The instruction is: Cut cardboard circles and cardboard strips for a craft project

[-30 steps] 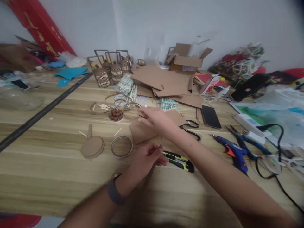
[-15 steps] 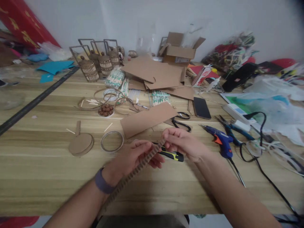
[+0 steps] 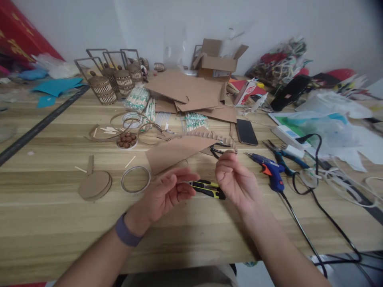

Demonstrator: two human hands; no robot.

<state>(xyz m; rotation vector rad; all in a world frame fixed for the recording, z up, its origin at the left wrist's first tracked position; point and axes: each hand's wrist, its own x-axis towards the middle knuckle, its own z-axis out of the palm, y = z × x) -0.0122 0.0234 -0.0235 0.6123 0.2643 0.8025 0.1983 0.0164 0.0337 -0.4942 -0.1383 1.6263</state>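
Observation:
My right hand (image 3: 237, 183) pinches one end of a narrow corrugated cardboard strip (image 3: 211, 136). From the fingertips the strip reaches away to the left, above a flat cardboard piece (image 3: 170, 153). My left hand (image 3: 167, 191) holds nothing; its fingers are stretched and apart, palm turned toward the right. Between the hands, on the table, lies a tool with yellow-and-black handles (image 3: 209, 193), partly hidden by my hands. Black-handled scissors (image 3: 216, 151) lie beyond my right hand, partly covered by the strip and cardboard.
Left of my hands are a tape roll (image 3: 122, 178) and a round cardboard piece (image 3: 94, 185). A blue glue gun (image 3: 273, 171), pliers (image 3: 285, 159) and trailing cables lie right. Behind stand lidded baskets (image 3: 103, 91), cardboard sheets (image 3: 185, 87) and a phone (image 3: 247, 132).
The strip has swung from hanging down across my left forearm to pointing away over the cardboard. My right hand has turned upward and moved right; my left hand is now apart from the strip.

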